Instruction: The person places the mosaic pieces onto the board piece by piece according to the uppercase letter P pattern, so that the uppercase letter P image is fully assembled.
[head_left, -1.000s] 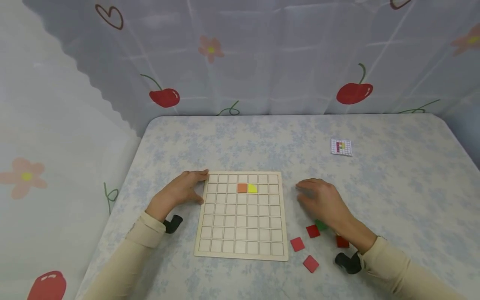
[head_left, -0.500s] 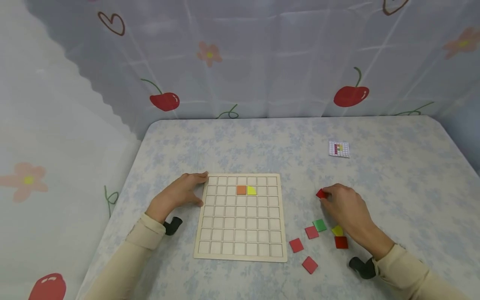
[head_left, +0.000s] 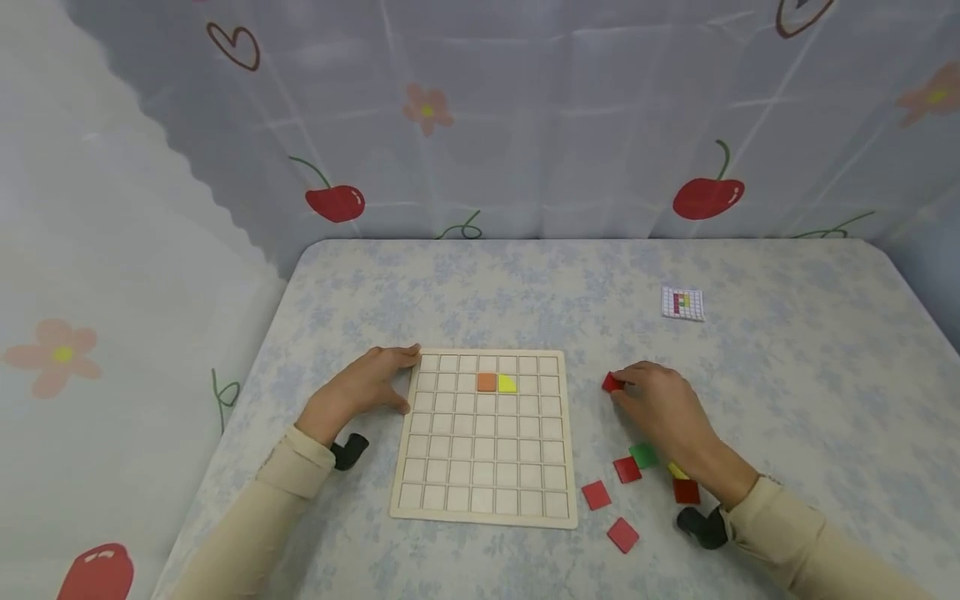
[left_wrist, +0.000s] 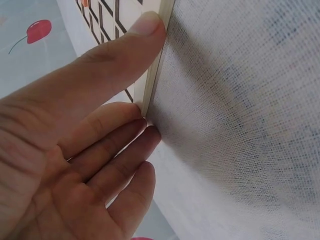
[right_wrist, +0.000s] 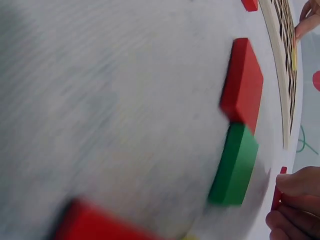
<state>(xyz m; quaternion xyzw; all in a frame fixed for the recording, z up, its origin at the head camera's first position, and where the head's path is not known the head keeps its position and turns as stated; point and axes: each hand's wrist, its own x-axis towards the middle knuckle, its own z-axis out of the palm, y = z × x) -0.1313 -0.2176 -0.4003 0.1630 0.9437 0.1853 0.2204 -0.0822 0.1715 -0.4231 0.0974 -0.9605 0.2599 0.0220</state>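
While the left hand [head_left: 363, 387] rests, fingers loosely extended, against the left edge of the gridded board [head_left: 483, 450], we see the right hand [head_left: 663, 407] across from it, pinching a small red tile [head_left: 611, 382] just off the board's right side. Beside the right wrist, nearer the body, lie a green tile [head_left: 643, 455] and loose red tiles [head_left: 622, 535]. We'd advise bracing the board gently and holding the pinched tile by its edges, square to the grid.

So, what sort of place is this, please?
Probably a curtained-off indoor tabletop workspace: a cherry-print curtain hangs behind a cloth-covered table, which bears a gridded wooden board.
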